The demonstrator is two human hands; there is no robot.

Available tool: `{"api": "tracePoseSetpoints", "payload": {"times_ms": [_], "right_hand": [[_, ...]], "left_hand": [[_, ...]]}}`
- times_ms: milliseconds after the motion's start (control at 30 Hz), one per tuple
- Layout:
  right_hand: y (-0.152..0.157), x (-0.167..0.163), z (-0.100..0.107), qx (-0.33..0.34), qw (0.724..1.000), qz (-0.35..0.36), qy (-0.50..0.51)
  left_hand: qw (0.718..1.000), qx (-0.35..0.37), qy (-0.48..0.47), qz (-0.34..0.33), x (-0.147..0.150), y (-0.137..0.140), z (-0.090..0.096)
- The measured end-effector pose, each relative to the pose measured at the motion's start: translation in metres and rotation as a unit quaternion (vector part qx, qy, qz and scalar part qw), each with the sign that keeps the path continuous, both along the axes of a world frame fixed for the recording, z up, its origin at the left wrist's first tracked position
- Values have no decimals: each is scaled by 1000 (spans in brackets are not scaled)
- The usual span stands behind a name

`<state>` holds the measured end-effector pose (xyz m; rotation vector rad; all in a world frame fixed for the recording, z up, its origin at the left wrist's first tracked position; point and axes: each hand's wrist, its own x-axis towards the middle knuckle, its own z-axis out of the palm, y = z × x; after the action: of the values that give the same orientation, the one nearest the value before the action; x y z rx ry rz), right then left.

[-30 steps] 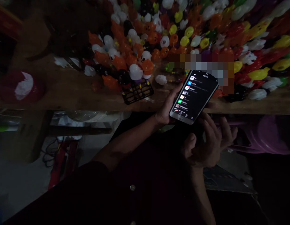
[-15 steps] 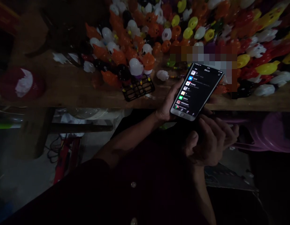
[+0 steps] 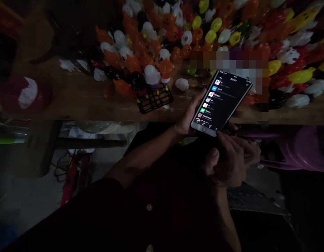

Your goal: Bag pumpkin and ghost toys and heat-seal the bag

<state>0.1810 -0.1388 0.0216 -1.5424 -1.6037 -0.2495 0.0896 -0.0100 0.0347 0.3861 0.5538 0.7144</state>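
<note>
At left I see a red container (image 3: 8, 95) on the table (image 3: 91, 107), then a black rack (image 3: 158, 101). My left hand (image 3: 187, 120) grips the lit phone (image 3: 223, 99) by its left edge. Below and right of it, my right hand (image 3: 231, 162) is empty, fingers loosely curled; fingertip contact I cannot tell.

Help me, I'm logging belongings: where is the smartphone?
Right of centre in the head view, the smartphone is held in the left hand, near the right hand.
</note>
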Motion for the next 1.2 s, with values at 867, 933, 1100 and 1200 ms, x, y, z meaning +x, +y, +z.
{"api": "tracePoseSetpoints", "payload": {"times_ms": [867, 933, 1100, 1200], "right_hand": [[-4, -8, 0, -19, 999, 31, -1], [0, -4, 2, -15, 1000, 24, 3], [12, 7, 6, -5, 1000, 24, 13], [16, 8, 6, 11, 1000, 18, 9]], "left_hand": [[994, -20, -76, -74, -2, 2, -8], [996, -6, -74, -57, -2, 1, -11], [995, -36, -74, -55, 1, 1, -12], [997, -67, -48, -10, 4, 1, -5]]}}
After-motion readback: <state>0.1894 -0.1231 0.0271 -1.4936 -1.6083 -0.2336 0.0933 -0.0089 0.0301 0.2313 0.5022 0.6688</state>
